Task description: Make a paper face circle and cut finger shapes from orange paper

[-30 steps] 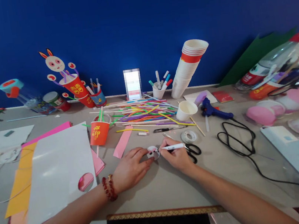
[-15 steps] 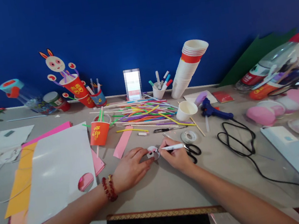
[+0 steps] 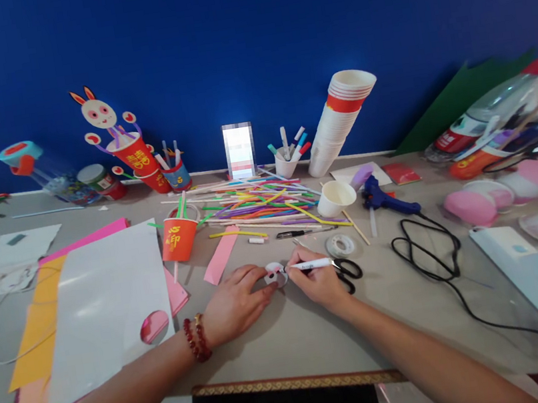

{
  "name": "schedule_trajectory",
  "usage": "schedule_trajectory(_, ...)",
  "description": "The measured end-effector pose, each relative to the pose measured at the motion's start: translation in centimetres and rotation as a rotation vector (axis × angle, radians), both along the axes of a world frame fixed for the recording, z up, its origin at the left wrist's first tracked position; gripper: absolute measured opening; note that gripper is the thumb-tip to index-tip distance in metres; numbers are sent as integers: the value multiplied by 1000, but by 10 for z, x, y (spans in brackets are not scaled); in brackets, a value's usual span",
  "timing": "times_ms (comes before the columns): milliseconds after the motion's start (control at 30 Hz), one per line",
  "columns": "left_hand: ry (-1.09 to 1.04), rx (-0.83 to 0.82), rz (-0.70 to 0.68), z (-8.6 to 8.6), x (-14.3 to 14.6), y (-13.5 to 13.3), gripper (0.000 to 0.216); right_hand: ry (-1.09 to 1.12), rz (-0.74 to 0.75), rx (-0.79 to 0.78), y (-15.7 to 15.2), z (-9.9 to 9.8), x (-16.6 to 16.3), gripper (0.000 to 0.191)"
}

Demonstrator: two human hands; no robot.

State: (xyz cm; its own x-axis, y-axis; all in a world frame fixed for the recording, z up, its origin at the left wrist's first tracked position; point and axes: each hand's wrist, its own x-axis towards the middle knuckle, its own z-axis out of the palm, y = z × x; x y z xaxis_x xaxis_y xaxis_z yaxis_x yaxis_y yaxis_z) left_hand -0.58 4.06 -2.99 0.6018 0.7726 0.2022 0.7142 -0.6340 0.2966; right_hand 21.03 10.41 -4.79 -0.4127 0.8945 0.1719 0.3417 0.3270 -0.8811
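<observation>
In the head view, the white disc lies on the table, about midway between its near and far edges. The left hand has its fingers loosely spread, tips resting on the disc's left rim without an evident grip. The right hand has its fingers closed around a white marker, tip at the disc's right side. The step appears to be drawing; the next stroke likely calls for a steady disc and light pressure.
</observation>
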Motion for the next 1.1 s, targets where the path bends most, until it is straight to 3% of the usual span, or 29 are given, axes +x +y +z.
schedule_trajectory(1100, -15, 8, -2, 0, 0, 0, 34, 25, -28, 17, 0, 2, -1, 16)
